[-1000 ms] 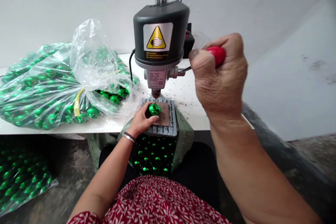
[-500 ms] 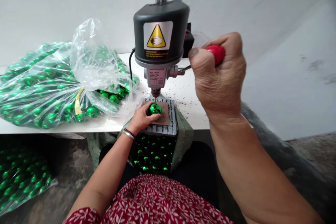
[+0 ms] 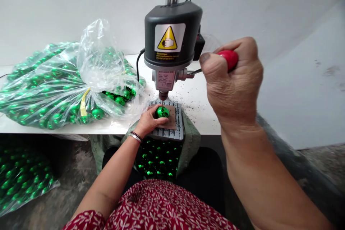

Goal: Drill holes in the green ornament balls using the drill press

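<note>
My left hand (image 3: pixel 150 119) grips a shiny green ball (image 3: pixel 162 112) between thumb and fingers. The ball rests on a brown board (image 3: pixel 170 122) laid over the slotted metal base (image 3: pixel 179 129) of a small drill press (image 3: pixel 172 36). Straight above the ball is the thin drill bit (image 3: pixel 162 102), its tip at or very near the ball's top; exact contact is too small to tell. My right hand (image 3: pixel 233 79) is closed around the red knob (image 3: pixel 229 59) of the press lever (image 3: pixel 197 71), to the right of the motor housing.
A clear plastic bag (image 3: pixel 94 61) full of green balls lies on the white table (image 3: pixel 107 126) at left. Another bag of balls (image 3: pixel 24 178) is on the floor. Below the base, an open green sack (image 3: pixel 191 133) holds many balls. Dark shavings litter the tabletop.
The whole view has shifted slightly, so everything appears a little further right. Both hands keep their grips on the ball and the knob; the lever looks about the same.
</note>
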Demonstrator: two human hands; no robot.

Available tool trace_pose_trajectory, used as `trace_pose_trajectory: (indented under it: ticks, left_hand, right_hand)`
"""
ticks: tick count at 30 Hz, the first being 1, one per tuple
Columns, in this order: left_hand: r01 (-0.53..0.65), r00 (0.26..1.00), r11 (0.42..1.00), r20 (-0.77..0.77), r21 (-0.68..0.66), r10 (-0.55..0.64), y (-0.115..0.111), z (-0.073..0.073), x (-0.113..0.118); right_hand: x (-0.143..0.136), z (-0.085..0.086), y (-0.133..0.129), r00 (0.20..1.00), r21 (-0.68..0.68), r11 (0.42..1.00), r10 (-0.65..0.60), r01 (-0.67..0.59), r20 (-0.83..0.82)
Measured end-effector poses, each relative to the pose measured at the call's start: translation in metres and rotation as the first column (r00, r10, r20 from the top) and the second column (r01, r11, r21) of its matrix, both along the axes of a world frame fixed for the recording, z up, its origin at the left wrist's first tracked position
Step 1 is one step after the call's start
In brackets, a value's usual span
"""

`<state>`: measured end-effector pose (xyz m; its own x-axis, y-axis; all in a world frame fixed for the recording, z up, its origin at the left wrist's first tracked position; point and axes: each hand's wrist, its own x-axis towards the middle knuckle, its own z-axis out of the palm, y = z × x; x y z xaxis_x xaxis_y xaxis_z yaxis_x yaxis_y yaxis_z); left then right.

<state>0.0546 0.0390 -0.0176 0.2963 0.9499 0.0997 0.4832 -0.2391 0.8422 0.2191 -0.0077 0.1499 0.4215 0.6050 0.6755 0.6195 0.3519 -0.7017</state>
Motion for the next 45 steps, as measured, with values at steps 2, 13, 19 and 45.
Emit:
trace_pose_trajectory:
  ticks: [2, 13, 19, 45]
  left_hand:
    - [-0.009, 1.000, 1.000, 0.006, -0.002, 0.009, 0.000, -0.001, 0.000]
    - [-0.006, 1.000, 1.000, 0.011, 0.018, 0.006, -0.002, -0.002, 0.002]
    - [-0.033, 0.999, 0.999, -0.026, 0.035, 0.034, -0.001, -0.006, 0.001]
    - [-0.045, 0.999, 0.998, 0.023, 0.049, 0.044, -0.007, -0.004, 0.003]
  right_hand:
    - [0.000, 0.000, -0.001, 1.000, -0.004, 1.000, -0.015, 0.015, 0.008]
    - [0.000, -0.013, -0.008, 0.994, 0.057, 0.998, -0.042, 0.037, 0.097]
    - [0.000, -0.016, -0.010, 0.993, 0.075, 0.996, -0.049, 0.041, 0.109]
    - [-0.015, -0.057, -0.015, 0.988, 0.203, 0.970, -0.147, 0.137, 0.038]
